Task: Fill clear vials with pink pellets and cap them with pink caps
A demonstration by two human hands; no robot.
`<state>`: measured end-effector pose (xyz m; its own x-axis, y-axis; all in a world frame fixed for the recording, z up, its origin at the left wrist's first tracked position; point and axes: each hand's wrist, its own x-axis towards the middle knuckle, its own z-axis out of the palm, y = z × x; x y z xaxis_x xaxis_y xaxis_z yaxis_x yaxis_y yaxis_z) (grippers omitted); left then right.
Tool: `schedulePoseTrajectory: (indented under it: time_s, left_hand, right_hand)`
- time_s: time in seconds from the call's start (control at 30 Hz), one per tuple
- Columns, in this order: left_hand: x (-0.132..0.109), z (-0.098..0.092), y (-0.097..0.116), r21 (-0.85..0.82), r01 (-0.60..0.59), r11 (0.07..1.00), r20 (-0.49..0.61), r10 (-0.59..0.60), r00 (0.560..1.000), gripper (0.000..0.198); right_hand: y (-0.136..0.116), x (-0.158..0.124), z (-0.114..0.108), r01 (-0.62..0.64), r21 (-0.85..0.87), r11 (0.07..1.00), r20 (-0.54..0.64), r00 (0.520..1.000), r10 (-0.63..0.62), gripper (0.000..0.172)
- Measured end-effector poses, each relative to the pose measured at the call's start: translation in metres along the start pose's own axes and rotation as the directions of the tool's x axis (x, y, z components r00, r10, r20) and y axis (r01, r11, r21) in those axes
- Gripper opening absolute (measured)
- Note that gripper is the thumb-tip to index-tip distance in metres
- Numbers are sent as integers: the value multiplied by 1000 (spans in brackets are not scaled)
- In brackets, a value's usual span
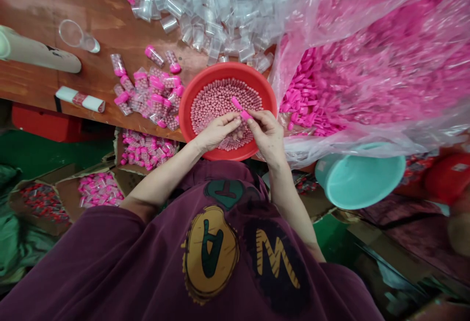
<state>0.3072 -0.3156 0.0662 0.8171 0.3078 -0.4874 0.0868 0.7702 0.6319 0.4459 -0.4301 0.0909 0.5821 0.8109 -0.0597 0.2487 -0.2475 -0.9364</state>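
A red basin (227, 69) holds many small pink beads (220, 96). Over its near right part, both hands meet. My right hand (267, 132) is closed on a bright pink cap (245, 115), whose open flap points up and away. My left hand (219, 130) has its fingers pressed together beside the cap; they seem to hold a small clear container full of beads, mostly hidden by the fingers. Left of the basin lies a pile of filled containers with pink caps (157, 96).
Clear empty containers (205, 7) are heaped behind the basin. A plastic bag of pink caps (308, 98) lies right, above a teal tub (363, 179). Boxes of filled containers (147, 149) stand below the table's front edge. A white roll (40, 51) lies at left.
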Motion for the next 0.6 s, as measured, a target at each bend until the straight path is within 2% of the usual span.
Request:
schedulePoseTrajectory:
  time_s: [0.13, 0.37, 0.5, 0.6]
  left_hand:
    - [-3, 6, 3, -24, 23, 999, -22, -24, 999, 44]
    - [-8, 23, 6, -152, 83, 985, -134, -104, 986, 21]
    - [-8, 28, 5, -168, 92, 981, -123, -114, 986, 20]
    - [-9, 27, 7, -163, 77, 984, -122, -97, 988, 26]
  right_hand:
    - [-4, -5, 1, 17, -53, 998, -48, 999, -19, 31]
    - [-8, -18, 11, 70, -263, 962, -60, 994, -88, 38]
    - [-9, -26, 15, 78, -320, 944, -62, 993, -103, 41]
    - [-9, -29, 14, 68, -289, 955, -75, 993, -94, 41]
